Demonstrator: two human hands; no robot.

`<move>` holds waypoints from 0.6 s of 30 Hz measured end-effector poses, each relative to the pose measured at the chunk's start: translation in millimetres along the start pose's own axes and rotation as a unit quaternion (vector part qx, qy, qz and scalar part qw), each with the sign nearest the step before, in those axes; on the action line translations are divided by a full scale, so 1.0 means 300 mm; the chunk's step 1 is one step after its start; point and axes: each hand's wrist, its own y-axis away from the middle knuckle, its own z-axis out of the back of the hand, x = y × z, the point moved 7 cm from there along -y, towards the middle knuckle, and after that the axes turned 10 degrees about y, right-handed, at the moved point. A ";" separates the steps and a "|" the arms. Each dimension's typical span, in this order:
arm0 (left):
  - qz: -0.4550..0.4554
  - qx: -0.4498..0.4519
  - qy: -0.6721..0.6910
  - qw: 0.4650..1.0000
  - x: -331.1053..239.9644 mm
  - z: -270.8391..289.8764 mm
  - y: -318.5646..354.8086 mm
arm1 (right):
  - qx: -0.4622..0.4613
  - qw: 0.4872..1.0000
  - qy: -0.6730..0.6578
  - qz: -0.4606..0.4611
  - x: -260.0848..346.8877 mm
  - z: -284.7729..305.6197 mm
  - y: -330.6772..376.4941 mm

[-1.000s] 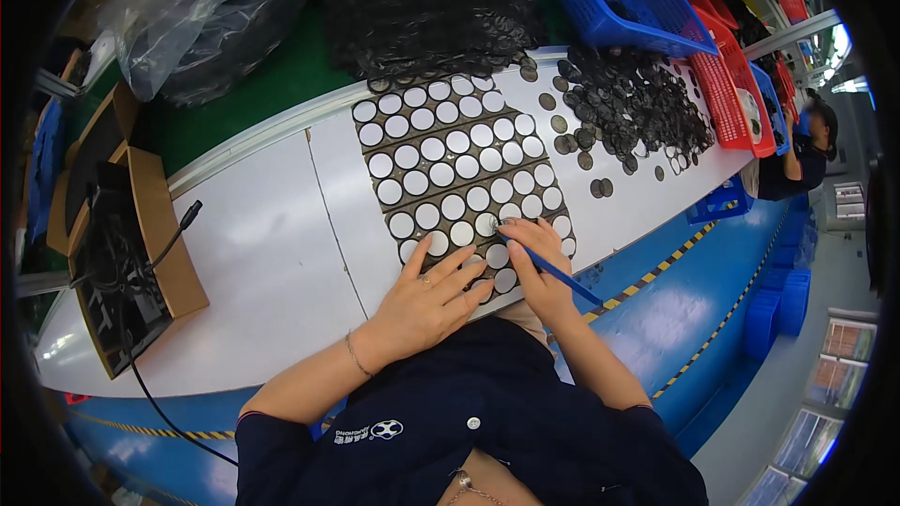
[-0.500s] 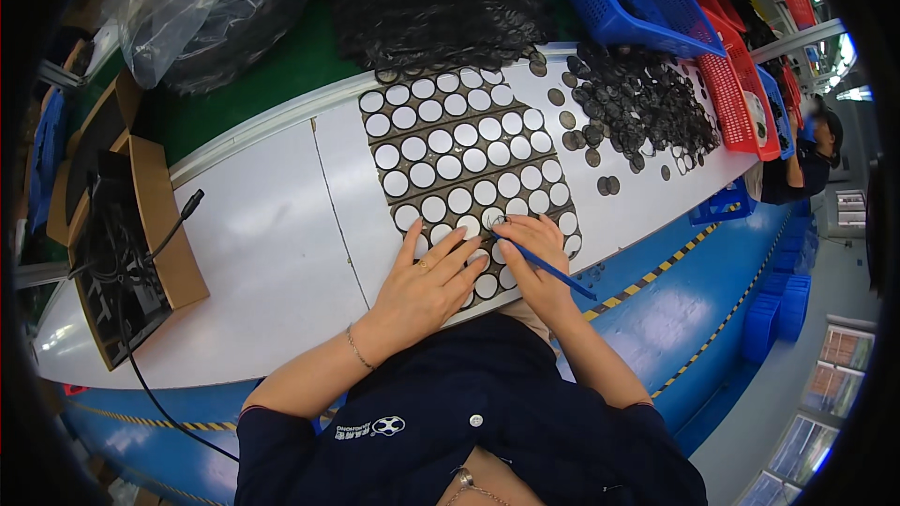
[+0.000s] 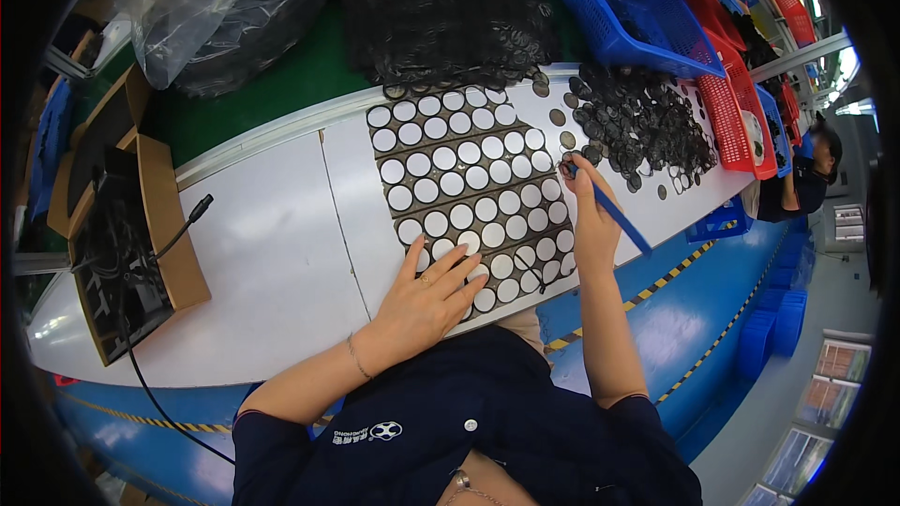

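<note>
My left hand (image 3: 419, 305) lies with spread fingers on the lower left part of a dark sheet (image 3: 457, 176) bearing rows of round white discs with black rims. Clear of that sheet's right edge, my right hand (image 3: 592, 223) is closed on a slim blue stick-like tool (image 3: 622, 217), whose far end points back toward me. By its fingertips is a small dark ring-like piece, too small to make out. A thin black loop (image 3: 531, 269) lies over white discs at the sheet's lower right.
A heap of dark round pieces (image 3: 647, 131) covers the table's right end, beside blue (image 3: 637, 14) and red (image 3: 741, 122) baskets. Black film-like material (image 3: 441, 19) and a clear plastic bag (image 3: 225, 9) lie beyond. An open cardboard box (image 3: 173, 225) with cables stands left.
My right hand has moved up and right, off the sheet toward the dark heap, carrying the blue tool. A black loop now shows on the sheet's lower right. My left hand stays put.
</note>
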 end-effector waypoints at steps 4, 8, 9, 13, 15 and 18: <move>0.025 0.031 0.017 0.999 -0.001 0.020 -0.008 | 0.012 0.999 -0.043 0.017 0.101 0.097 -0.200; 0.039 0.009 0.013 0.999 -0.015 0.114 -0.048 | -0.006 0.981 -0.169 0.098 0.278 0.254 -0.575; 0.039 -0.003 0.006 0.999 -0.005 0.135 -0.073 | -0.002 0.981 -0.168 0.100 0.289 0.278 -0.690; 0.016 -0.065 -0.012 0.998 0.054 0.178 -0.189 | 0.079 0.964 0.243 0.071 0.098 0.266 -1.101; 0.018 -0.099 -0.013 0.995 0.087 0.204 -0.202 | 0.143 0.956 0.256 -0.022 0.080 0.210 -1.145; 0.008 -0.126 0.010 0.992 0.158 0.167 -0.186 | 0.125 0.913 0.386 0.041 0.011 0.196 -1.188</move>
